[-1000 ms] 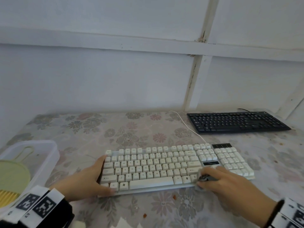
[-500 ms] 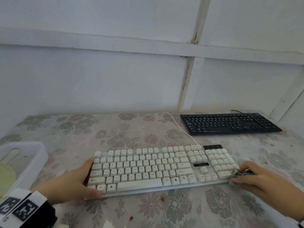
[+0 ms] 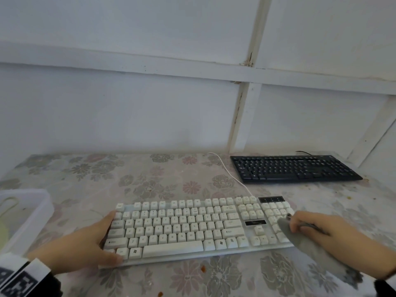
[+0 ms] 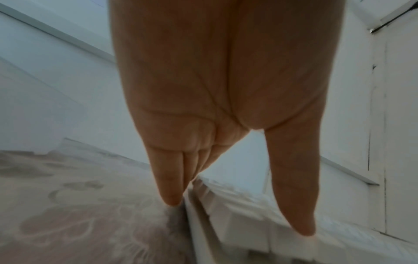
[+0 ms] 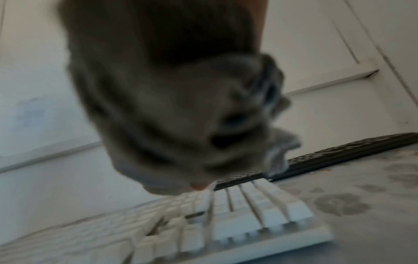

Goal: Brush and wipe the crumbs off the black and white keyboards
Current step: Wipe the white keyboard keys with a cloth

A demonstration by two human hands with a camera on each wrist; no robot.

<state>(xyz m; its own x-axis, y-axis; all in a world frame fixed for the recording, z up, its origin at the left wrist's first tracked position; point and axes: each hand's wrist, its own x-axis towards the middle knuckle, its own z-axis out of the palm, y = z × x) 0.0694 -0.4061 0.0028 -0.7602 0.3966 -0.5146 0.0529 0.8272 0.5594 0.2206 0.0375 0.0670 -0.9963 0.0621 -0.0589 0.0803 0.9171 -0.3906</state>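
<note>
The white keyboard (image 3: 192, 224) lies across the near middle of the flowered table. My left hand (image 3: 100, 239) braces its left end: straight fingers (image 4: 169, 187) lie along the left edge, and the thumb (image 4: 294, 196) rests on the front corner. My right hand (image 3: 310, 228) grips a crumpled grey cloth (image 3: 300, 239) and presses it on the number pad at the right end. In the right wrist view the cloth (image 5: 181, 125) hides the fingers above the white keys (image 5: 248, 214). The black keyboard (image 3: 293, 168) lies at the back right, untouched.
A clear plastic bin (image 3: 42, 202) stands at the left edge. The white cable (image 3: 227, 172) runs from the white keyboard to the back wall. Orange crumbs (image 3: 203, 268) lie on the cloth in front of the white keyboard, and more crumbs (image 3: 349, 197) beside the black one.
My right hand has dragged the grey cloth rightward from the keys near the arrow block to the number pad. The left hand has stayed on the keyboard's left end.
</note>
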